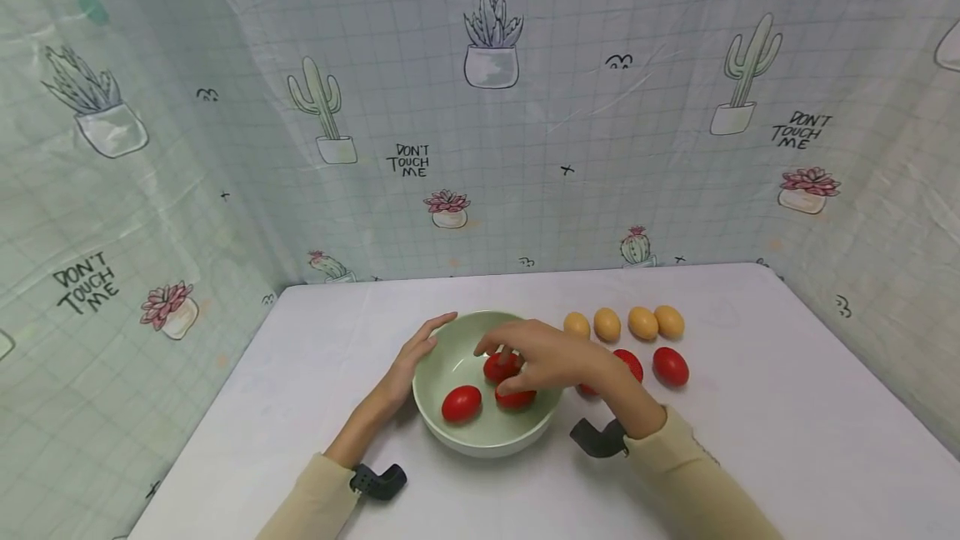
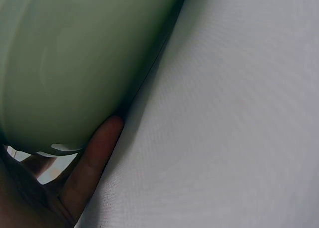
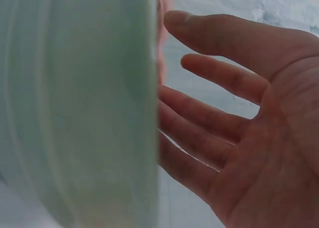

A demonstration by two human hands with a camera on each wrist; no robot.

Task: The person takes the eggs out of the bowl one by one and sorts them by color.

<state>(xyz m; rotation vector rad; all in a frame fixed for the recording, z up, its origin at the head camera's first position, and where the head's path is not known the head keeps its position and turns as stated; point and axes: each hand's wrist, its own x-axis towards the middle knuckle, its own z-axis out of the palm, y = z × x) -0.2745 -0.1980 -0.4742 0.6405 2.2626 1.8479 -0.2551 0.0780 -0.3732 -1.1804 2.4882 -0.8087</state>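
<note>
A pale green bowl stands on the white table with three red egg-shaped objects inside: one at the front left, one behind it and one to the right. My left hand rests against the bowl's left outer side; in the left wrist view its finger touches the wall low down. Over the bowl's right rim reaches my right hand, fingers apart above the red objects and partly covering two. From the right wrist, this hand shows nothing in its grasp, its fingertips partly hidden behind the bowl.
Right of the bowl lie more red egg-shaped objects, one in plain sight and others partly behind my right arm. Behind them several yellow-orange egg-shaped objects form a row. A patterned cloth hangs behind the table and at both sides.
</note>
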